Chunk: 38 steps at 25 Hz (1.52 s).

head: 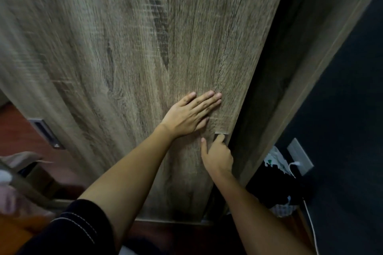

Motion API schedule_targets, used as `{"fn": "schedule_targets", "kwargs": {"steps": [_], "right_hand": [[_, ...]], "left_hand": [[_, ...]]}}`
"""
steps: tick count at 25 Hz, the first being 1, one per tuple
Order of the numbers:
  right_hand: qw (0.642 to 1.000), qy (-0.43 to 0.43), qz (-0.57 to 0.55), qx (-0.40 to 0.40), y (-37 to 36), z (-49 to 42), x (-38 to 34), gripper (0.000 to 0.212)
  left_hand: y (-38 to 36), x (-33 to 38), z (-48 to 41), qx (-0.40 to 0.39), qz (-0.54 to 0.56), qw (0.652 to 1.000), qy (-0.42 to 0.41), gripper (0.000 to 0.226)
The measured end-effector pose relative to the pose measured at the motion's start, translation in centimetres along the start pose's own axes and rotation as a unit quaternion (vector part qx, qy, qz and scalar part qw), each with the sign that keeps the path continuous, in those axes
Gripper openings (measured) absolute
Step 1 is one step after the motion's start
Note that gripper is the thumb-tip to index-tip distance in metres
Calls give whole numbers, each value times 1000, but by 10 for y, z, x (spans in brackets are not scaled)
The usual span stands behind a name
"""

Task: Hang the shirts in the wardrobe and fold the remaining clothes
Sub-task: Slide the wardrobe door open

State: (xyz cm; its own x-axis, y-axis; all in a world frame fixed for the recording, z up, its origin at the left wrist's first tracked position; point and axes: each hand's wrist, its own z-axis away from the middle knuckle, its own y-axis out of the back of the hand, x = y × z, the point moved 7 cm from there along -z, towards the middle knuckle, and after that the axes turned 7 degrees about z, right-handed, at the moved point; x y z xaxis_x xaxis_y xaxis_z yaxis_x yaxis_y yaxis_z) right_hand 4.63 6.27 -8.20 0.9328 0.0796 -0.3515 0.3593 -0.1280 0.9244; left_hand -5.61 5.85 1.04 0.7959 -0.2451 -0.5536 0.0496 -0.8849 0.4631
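Black sleeve (72, 227) low left, nearest cam. L hand (188, 114) lies flat on wardrobe door (124, 47), fingers straight & together. Just below-right, R hand (217, 157) has fingertips hooked into recessed handle (221, 133) at door's right edge, thumb out. Dark gap (267, 68) beside it; wall socket (300, 156) far right.

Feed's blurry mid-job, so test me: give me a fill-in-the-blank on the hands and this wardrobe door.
1. The left hand lies ___ against the wardrobe door.
2. The right hand hooks the door's small metal ___.
3. The dark gap lies on the door's ___ side.
Missing: flat; handle; right.
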Motion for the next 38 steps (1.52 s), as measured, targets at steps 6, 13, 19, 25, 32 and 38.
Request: {"fn": "schedule_targets", "kwargs": {"steps": [6, 13, 19, 25, 32, 38], "right_hand": [[1000, 7, -18, -12, -25, 25, -84, 46], [998, 34, -25, -54, -62, 51, -192, 46], [992, 67, -5, -104, -95, 68, -270, 38], [983, 130, -1, -127, -118, 82, -333, 47], [969, 188, 10, -161, -136, 95, -382, 56], [957, 211, 12, -197, -150, 104, -406, 70]], "left_hand": [[21, -61, 64, -15, 2, 1000, 7, 61], [42, -142, 144, -8, -20, 1000, 16, 58], [57, -201, 211, -32, -53, 996, 57, 60], [71, -247, 260, -70, -69, 992, 83, 62], [86, -284, 300, -81, -71, 988, 108, 62], [91, -299, 322, -82, -70, 987, 123, 60]]}}
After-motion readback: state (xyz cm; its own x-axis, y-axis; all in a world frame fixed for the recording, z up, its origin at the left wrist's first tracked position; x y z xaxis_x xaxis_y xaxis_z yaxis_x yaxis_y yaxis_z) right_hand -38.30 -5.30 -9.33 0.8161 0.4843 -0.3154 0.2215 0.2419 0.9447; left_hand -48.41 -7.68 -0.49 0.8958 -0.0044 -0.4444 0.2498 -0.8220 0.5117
